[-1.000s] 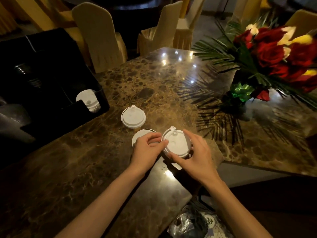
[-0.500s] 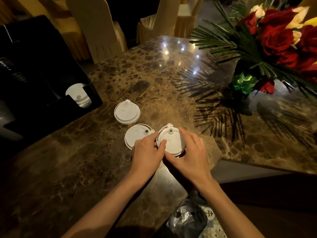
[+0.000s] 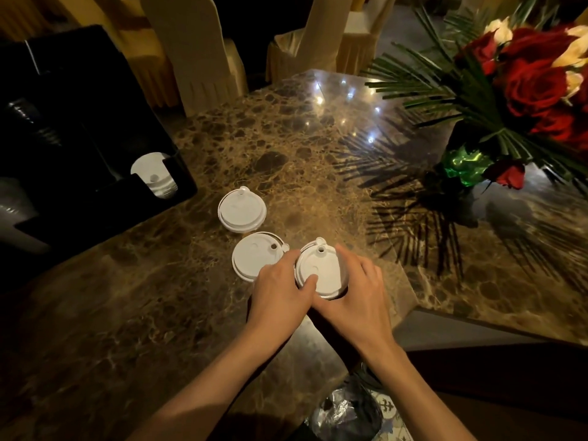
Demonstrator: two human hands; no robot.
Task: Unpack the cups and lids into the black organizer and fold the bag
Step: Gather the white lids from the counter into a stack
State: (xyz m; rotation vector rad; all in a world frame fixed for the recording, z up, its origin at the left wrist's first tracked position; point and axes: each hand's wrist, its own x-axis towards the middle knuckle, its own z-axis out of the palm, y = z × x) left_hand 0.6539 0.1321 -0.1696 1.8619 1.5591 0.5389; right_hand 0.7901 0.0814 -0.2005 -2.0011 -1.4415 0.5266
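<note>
1. Sitting far to the left of the left hand, the black organizer [image 3: 105, 198] rests on the counter [image 3: 133, 319], and a white stack of lids [image 3: 155, 176] already stands in its nearest compartment; the rest of its interior is too dark to read.
2. Two lidded cups wait up and to the left of the left hand: the far cup [image 3: 242, 210] stands apart from the fingers, while the middle cup [image 3: 256, 256] sits just beside the knuckles, its near edge hidden behind them.
3. The left hand [image 3: 280, 292] is closed on the left side of the near cup [image 3: 321, 269], thumb laid over the lid's rim.
4. The right hand [image 3: 359, 294] curls round the right side of the same cup, fingers wrapped along the rim, so both hands clamp one object between them.
5. My reading is that the lid is about to be pried off. Doing it well likely means steadying the cup body with one hand and lifting the rim evenly with the other, not squeezing the soft wall.
6. The middle cup is close enough that a stray elbow or a sideways tug could knock it.
7. Below the right hand, at the counter's edge, a crinkled bag [image 3: 345, 415] lies unfolded.
8. Far to the right, a bouquet of roses [image 3: 525, 84] with spiky leaves overhangs the counter, well clear of the route to the organizer.
</note>
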